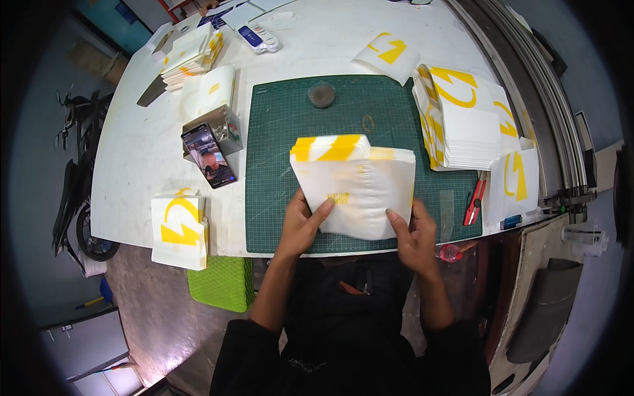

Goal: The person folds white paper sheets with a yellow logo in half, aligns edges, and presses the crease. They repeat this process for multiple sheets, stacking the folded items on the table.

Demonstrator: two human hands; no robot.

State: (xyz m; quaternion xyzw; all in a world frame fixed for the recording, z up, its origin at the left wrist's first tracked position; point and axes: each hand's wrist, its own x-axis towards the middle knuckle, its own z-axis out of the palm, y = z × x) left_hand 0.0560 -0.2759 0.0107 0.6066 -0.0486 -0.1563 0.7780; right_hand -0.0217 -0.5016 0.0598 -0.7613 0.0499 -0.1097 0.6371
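1. Both hands grip a stack of white-and-yellow sheets [360, 188]: left hand [300, 224] at its lower left, right hand [416, 237] at its lower right, thumbs on the near face.
2. That stack is over the green cutting mat [271, 165]; whether it touches the mat, I cannot tell.
3. Beyond it, a rubber band [368, 123] and a dark round object [322, 96] lie on the mat.
4. To the right, a thick printed pile [470, 132] covers the mat's far right corner; nearer, a red cutter [474, 203] and a clear strip [447, 211] take up its right edge.
5. Left of the mat, a phone [209, 157] leans against a box [231, 132]; nearer, a smaller pile [178, 231] sits at the edge of the white table [132, 178].
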